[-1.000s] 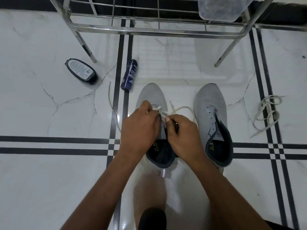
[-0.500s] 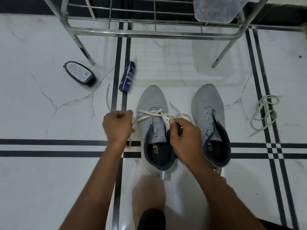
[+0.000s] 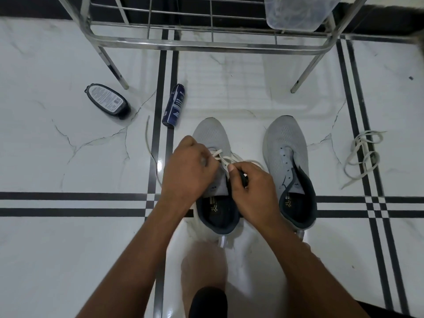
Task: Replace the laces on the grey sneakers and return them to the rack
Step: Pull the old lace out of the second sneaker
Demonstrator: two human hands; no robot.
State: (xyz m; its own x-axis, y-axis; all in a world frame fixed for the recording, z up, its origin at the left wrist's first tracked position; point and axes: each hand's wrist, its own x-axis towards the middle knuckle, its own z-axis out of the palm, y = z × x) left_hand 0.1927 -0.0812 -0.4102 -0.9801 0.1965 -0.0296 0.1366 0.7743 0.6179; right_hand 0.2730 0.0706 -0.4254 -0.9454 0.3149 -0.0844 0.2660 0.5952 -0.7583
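White marble floor [image 3: 68,249]: left grey mesh sneaker [image 3: 212,134] toe toward steel rack [image 3: 206,42]; left hand [image 3: 190,166], right hand [image 3: 252,189] pinching white flat lace [image 3: 223,158].

Your left hand [image 3: 189,167] and right hand [image 3: 251,187] meet over the left sneaker [image 3: 212,134], both pinching the white lace [image 3: 226,159] at its eyelets, fingers [image 3: 231,167] curled tight. Just right of that sneaker stands the right sneaker [image 3: 285,143], eyelets bare. Farther right of it, a loose lace [image 3: 362,154] lies tangled on the floor [image 3: 68,249]. Left of the left sneaker's toe lies a blue spray can [image 3: 174,105], and beyond that a dark oval bottle [image 3: 106,101]. Ahead of the sneaker stands the metal rack [image 3: 206,41], with a clear tub [image 3: 296,12] on it.
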